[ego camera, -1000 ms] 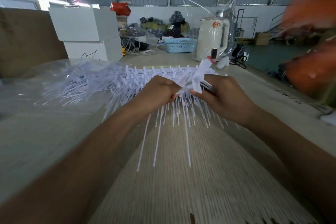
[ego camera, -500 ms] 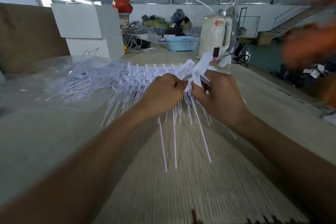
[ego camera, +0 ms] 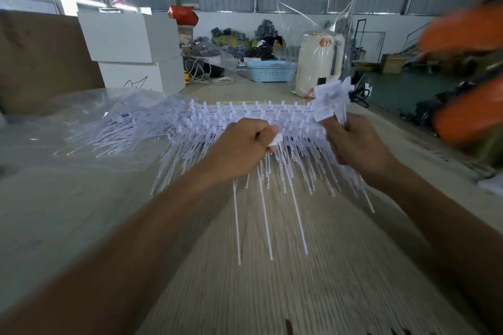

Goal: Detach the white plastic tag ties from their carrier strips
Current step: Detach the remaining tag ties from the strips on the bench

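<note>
White plastic tag ties (ego camera: 272, 128) on carrier strips lie heaped on the table (ego camera: 68, 212), tails toward its near edge. The left hand (ego camera: 242, 149) pinches a white piece; the right hand (ego camera: 356, 144) grips a bunch of ties (ego camera: 330, 100). Bare tabletop lies nearer. Beyond, a blue basket (ego camera: 269, 71); contents indiscernible.

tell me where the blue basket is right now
In the head view the blue basket sits far back on the table, centre-right, just left of the cream appliance wrapped in clear plastic.
</note>
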Motion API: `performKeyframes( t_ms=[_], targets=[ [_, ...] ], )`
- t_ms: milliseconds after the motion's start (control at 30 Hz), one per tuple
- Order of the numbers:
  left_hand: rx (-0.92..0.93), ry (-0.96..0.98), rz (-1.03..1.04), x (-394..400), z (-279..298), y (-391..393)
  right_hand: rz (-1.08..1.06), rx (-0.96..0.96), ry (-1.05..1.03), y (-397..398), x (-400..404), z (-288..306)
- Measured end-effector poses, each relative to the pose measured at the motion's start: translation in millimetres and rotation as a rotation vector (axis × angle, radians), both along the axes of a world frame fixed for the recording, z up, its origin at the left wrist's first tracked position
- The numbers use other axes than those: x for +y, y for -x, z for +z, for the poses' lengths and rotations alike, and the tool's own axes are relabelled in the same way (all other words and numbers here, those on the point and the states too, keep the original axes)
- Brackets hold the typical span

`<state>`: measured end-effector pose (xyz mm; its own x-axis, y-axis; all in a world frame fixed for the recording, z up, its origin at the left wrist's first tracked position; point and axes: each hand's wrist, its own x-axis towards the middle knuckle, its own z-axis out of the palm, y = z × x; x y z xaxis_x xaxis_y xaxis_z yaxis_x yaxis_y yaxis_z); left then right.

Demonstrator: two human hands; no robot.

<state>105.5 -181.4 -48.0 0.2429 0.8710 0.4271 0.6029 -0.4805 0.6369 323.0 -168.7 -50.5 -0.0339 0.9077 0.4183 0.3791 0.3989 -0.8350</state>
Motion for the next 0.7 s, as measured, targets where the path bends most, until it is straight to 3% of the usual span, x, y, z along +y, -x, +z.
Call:
performKeyframes(
  t_ms=[67, 200, 467, 700],
  targets=[
    [-0.008, -0.004, -0.019, -1, -1, -1, 0.063, -0.116, -0.018, 14, -5, -5],
    [-0.037, 0.051, -0.045, -1, 2, 0, 0.097, -0.123, 0.007, 21, -10, -4],
    [0.083, 0.039, -0.110, -4, -1, -2, 0.183, 0.028, 0.080, 28, -16, 1],
    [-0.215, 0.000, -0.129, -7, 3, 0, 0.249, 0.091, 0.228, 24, -18, 3]
  ],
)
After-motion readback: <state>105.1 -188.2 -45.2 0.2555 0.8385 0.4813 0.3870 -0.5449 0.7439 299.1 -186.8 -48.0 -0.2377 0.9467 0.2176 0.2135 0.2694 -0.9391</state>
